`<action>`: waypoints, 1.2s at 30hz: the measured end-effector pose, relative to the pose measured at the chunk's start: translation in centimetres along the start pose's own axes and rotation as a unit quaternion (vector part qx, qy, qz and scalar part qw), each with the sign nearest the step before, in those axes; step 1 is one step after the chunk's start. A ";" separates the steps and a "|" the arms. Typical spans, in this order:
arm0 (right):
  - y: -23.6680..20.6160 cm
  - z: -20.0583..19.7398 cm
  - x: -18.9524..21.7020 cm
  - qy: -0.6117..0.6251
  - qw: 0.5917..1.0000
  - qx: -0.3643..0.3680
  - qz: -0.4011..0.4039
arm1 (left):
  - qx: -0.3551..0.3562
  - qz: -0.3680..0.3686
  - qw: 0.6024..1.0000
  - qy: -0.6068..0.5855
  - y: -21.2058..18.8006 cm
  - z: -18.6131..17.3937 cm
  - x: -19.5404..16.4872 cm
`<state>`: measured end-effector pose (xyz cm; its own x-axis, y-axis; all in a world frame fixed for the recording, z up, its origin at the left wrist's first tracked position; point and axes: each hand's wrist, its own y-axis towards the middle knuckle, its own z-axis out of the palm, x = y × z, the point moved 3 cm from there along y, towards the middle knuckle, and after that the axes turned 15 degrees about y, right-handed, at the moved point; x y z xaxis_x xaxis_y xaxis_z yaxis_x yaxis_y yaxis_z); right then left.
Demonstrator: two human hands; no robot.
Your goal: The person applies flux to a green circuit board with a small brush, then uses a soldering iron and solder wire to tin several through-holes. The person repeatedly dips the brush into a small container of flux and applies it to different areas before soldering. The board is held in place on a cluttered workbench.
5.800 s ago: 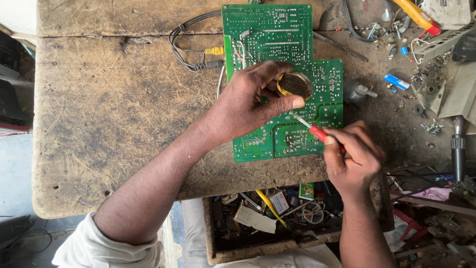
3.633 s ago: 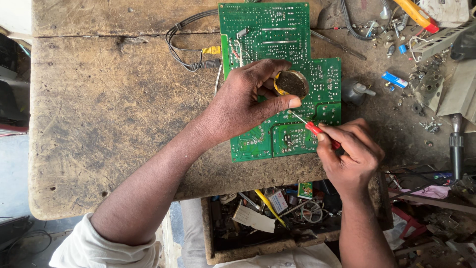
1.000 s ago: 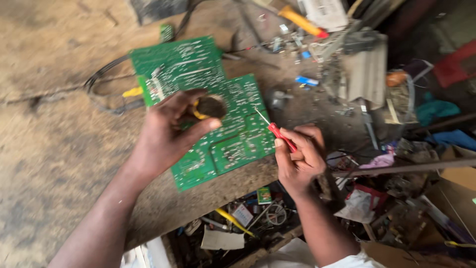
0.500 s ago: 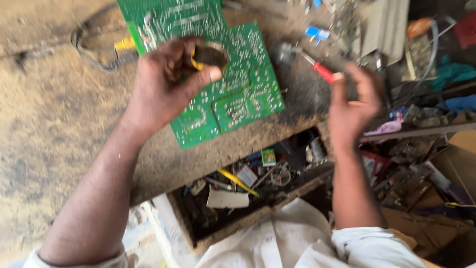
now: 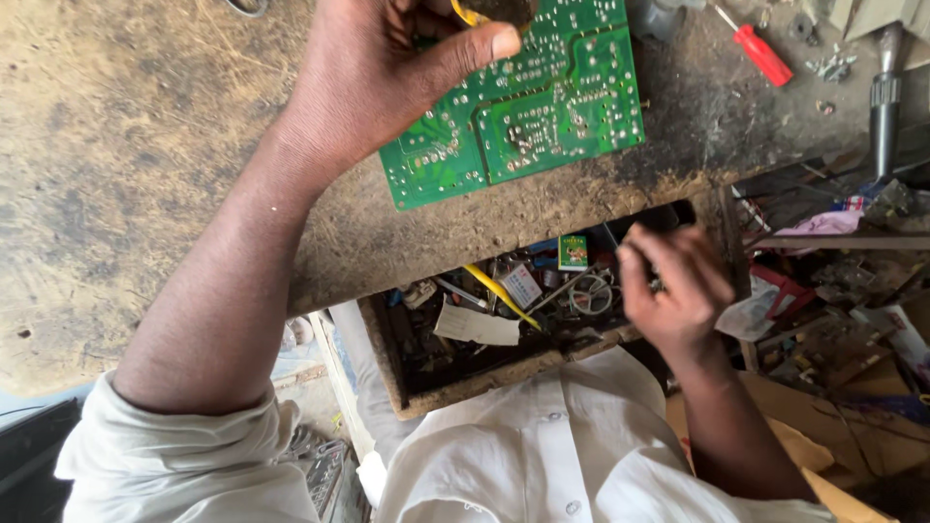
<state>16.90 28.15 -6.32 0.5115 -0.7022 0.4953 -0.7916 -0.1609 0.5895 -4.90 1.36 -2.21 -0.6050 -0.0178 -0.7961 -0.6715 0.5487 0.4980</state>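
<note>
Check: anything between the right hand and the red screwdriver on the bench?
Nothing sits on the bench between them, but the right hand is down in the open drawer. The bench edge overhangs it, so that lip lies between it and the red screwdriver.

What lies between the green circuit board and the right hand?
In the head view, the worn edge of the wooden table lies between the green circuit board and the right hand, then the cluttered open drawer.

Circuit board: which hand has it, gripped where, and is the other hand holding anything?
The left hand pinches the green circuit board at its upper part. The right hand is curled over the open drawer; its contents cannot be told.
</note>
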 end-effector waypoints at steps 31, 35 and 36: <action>2.4 0.2 3.0 0.096 0.990 -0.060 0.082 | 0.071 0.043 0.988 0.128 -0.4 -1.6 -3.9; 7.7 1.4 5.6 0.093 0.994 -0.058 0.016 | 0.134 -0.052 0.986 0.089 0.1 -0.1 -4.5; 8.7 1.7 5.9 0.126 0.989 -0.060 0.039 | 0.145 -0.062 0.984 0.081 0.2 0.2 -4.6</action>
<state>12.49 21.42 0.69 0.5303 -0.5115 0.6761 -0.7936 -0.0189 0.6081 -2.13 1.71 1.50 -0.6027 -0.2200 -0.7670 -0.6077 0.7495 0.2626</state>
